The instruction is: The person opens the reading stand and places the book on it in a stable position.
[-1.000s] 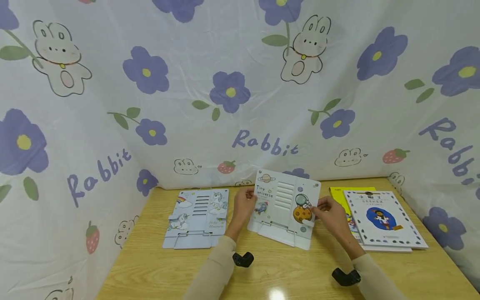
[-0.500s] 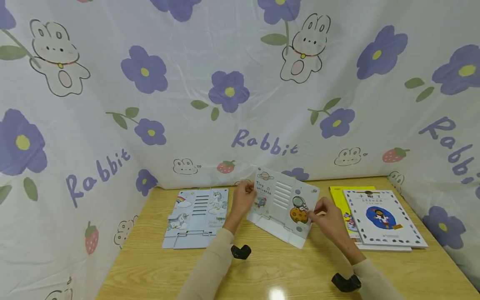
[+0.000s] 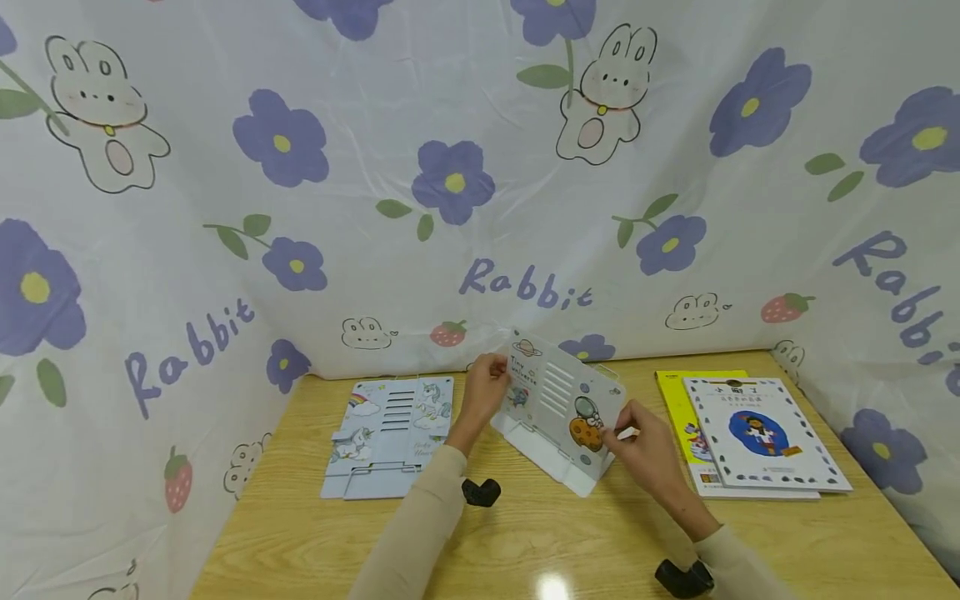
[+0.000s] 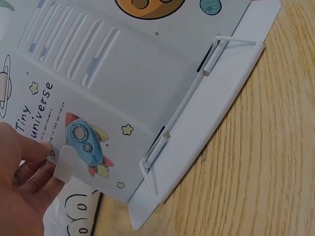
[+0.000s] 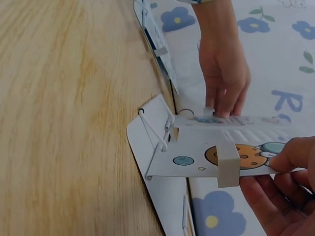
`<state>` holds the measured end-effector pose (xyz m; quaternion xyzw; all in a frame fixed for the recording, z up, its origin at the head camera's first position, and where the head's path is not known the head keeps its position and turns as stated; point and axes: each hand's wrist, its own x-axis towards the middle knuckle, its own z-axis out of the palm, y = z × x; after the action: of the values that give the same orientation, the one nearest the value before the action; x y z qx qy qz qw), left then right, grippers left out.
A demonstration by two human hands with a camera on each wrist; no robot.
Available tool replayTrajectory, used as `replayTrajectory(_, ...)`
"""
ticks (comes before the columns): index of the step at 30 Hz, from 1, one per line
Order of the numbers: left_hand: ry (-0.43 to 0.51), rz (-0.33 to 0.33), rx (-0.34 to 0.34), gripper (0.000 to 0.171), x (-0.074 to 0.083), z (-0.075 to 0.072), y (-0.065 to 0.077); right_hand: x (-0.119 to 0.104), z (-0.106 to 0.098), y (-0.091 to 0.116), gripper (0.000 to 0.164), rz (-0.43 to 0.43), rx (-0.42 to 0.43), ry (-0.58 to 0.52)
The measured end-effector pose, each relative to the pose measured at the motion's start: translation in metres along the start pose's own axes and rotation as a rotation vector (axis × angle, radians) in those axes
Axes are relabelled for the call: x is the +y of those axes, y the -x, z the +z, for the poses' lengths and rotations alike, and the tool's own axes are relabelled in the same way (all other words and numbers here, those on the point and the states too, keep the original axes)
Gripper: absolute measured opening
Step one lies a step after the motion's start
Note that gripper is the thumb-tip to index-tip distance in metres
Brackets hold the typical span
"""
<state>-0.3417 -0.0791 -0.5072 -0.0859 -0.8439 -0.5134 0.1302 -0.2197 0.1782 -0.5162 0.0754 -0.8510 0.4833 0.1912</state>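
Observation:
Between the two hands, a white book stand [image 3: 558, 408] with "Tiny universe" lettering, a rocket and an astronaut stands tilted up on its base plate [image 4: 216, 103]. My left hand [image 3: 483, 396] pinches its left edge, beside the small white side clip [image 4: 65, 164]. On the opposite edge my right hand [image 3: 643, 446] grips the panel, thumb on the printed face and fingers behind, close to the other clip [image 5: 228, 164]. A wire page holder [image 4: 184, 103] runs along the bottom. Behind the panel's upper right corner a bit of wire shows.
A second book stand [image 3: 401, 425] with unicorn prints lies to the left. On the right, a white book [image 3: 813, 433] overlaps a yellow book [image 3: 675, 390]. A printed rabbit-and-flower cloth [image 3: 360, 208] hangs behind the wooden table [image 3: 570, 533].
The panel has turned, its right side swinging away from facing me, and its top has risen slightly. My right hand has shifted left with that edge. My left hand keeps its hold.

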Motion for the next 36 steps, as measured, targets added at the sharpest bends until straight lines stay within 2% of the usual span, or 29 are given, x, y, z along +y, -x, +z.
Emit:
replayTrajectory(9, -0.015, -0.026, -0.012, 0.020, 0.003, 0.002, -0.006, -0.009, 0.012, 0.010, 0.034, -0.120, 0.034, -0.018)
replayTrajectory(15, -0.036, -0.007, -0.011, 0.021, 0.002, 0.005, -0.009, -0.017, 0.022, 0.015, 0.038, -0.236, 0.068, 0.021)
replayTrajectory(27, -0.071, 0.019, -0.010, 0.022, 0.000, 0.011, -0.018, -0.024, 0.042, 0.024, 0.040, -0.376, 0.086, 0.054)
replayTrajectory(31, -0.065, 0.027, -0.031, 0.025, 0.003, 0.011, -0.019, -0.026, 0.047, 0.025, 0.040, -0.396, 0.071, 0.041)
replayTrajectory(36, -0.058, 0.022, -0.090, 0.033, 0.009, 0.011, -0.021, -0.028, 0.052, 0.025, 0.038, -0.424, 0.063, 0.031)
